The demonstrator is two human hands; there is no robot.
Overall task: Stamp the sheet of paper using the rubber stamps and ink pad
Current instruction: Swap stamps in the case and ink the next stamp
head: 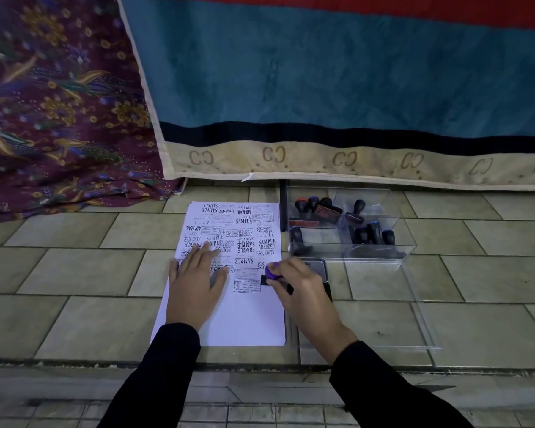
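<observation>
Backdrop: teal blanket (337, 72) with a cream border hangs across the far side. Purple patterned cloth (59, 103) is bunched to its left. Both meet the tiled floor (74, 273).

Sheet of paper (247, 319) lies flat on the tiles, centre. Its far half is crowded with black imprints (SAMPLE, EXPRESS, AIR MAIL, FRAGILE); the near half is blank.

Clear compartment box (408, 242) sits just right of the sheet's far end and holds several black-handled spare stamps (371, 233). Clear lid (414, 304) lies flat nearer the camera.

Left hand (195, 282): palm down, fingers straight and spread, pressing on the sheet's left side.

Right hand (303, 291): fingers curled round a purple-topped rubber stamp (272, 273) at the sheet's right edge. Its black base appears to touch the paper, though the contact is partly hidden.

Ink pad (317, 267): beside the sheet's right edge, mostly hidden behind the right hand.
</observation>
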